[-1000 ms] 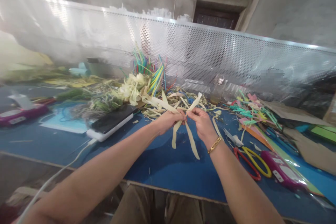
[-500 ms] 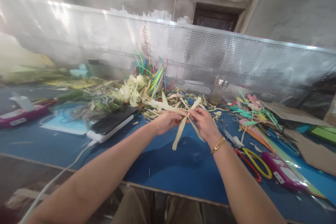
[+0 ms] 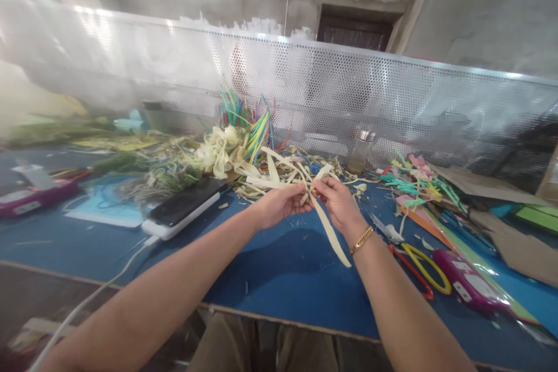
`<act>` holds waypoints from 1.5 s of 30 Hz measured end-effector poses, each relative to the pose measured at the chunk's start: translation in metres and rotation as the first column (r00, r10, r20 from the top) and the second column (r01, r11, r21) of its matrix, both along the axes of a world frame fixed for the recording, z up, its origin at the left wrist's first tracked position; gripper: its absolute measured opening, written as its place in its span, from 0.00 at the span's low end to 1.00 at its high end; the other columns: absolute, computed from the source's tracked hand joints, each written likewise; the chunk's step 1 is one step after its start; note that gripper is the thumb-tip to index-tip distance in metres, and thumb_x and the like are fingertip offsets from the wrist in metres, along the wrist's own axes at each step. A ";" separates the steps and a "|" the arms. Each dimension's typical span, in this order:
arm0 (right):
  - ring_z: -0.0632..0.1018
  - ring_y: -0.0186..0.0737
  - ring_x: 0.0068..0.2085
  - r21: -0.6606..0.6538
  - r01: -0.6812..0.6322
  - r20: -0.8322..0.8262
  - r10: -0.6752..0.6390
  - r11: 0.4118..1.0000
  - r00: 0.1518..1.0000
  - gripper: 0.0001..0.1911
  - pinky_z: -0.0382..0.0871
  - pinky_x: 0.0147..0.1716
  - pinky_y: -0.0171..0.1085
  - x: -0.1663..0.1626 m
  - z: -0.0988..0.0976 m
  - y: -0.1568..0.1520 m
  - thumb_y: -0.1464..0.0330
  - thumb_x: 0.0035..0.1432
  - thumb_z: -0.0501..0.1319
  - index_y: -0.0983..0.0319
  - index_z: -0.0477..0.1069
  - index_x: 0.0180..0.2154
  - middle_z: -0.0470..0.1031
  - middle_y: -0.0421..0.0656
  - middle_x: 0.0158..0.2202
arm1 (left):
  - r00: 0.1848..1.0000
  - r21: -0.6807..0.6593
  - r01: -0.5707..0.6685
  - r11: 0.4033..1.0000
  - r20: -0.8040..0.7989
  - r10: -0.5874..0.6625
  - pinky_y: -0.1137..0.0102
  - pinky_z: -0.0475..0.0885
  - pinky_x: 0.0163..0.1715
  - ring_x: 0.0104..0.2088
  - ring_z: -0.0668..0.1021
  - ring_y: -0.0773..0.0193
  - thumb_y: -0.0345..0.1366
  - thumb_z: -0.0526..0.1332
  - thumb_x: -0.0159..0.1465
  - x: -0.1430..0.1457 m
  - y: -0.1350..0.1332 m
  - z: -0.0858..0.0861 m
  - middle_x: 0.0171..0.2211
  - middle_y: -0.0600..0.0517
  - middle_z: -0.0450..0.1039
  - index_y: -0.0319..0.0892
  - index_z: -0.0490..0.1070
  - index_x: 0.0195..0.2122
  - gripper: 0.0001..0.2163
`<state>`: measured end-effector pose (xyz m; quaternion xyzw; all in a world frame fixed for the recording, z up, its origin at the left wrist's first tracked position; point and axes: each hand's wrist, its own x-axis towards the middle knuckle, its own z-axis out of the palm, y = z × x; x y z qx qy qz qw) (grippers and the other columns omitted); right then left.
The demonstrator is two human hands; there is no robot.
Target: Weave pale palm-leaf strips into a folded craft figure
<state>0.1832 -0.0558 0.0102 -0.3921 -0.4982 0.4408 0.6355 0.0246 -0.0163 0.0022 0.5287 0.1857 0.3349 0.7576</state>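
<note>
Pale, flat, husk-like strips point(image 3: 330, 233) cross between my two hands, above the blue table. The fingertips of my left hand point(image 3: 283, 206) are closed on them close to where they cross. Pinching the same crossing from the other side is my right hand point(image 3: 337, 200), almost touching the left. One long strip hangs down toward my right wrist, while others fan out up and to the left. My fingers partly hide the crossing itself. Behind the hands lies a loose heap of similar dry strips point(image 3: 257, 190).
Scissors point(image 3: 425, 270) with red and yellow handles lie right of my right forearm, beside a purple device point(image 3: 468, 282). A lidded glass bottle point(image 3: 361, 151) stands behind. Left are a phone point(image 3: 187, 203) and a white cable point(image 3: 104, 288). A perforated metal panel point(image 3: 349, 87) borders the table.
The strip that hung down to the left between my hands no longer hangs there. A long strip now slants down to the right. Both hands stay close together.
</note>
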 end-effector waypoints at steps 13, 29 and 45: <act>0.69 0.33 0.27 -0.043 0.044 -0.037 -0.046 0.998 0.998 0.15 0.65 0.30 0.36 0.003 -0.002 0.004 0.59 0.40 0.71 0.60 0.72 0.26 0.70 0.37 0.24 | 0.997 -0.009 0.045 0.999 0.060 -0.044 0.71 0.71 0.38 0.32 0.78 0.65 0.36 0.67 0.54 -0.001 -0.001 0.003 0.30 0.48 0.75 0.37 0.75 0.34 0.09; 0.65 0.31 0.28 0.098 0.138 -0.020 -0.137 0.986 0.990 0.10 0.58 0.27 0.33 0.007 0.010 0.001 0.63 0.43 0.68 0.58 0.77 0.31 0.71 0.37 0.27 | 0.939 0.380 -0.149 0.913 -0.234 0.251 0.74 0.57 0.20 0.18 0.64 0.72 0.47 0.66 0.53 -0.002 -0.001 0.003 0.15 0.56 0.62 0.37 0.76 0.26 0.15; 0.72 0.33 0.32 0.055 -0.075 0.195 0.063 0.996 0.979 0.25 0.66 0.31 0.34 -0.005 0.003 -0.006 0.68 0.41 0.71 0.57 0.73 0.44 0.74 0.40 0.38 | 0.905 0.402 -0.230 0.886 -0.246 0.346 0.72 0.50 0.18 0.15 0.59 0.73 0.43 0.66 0.51 -0.004 0.000 0.007 0.12 0.57 0.59 0.38 0.72 0.19 0.13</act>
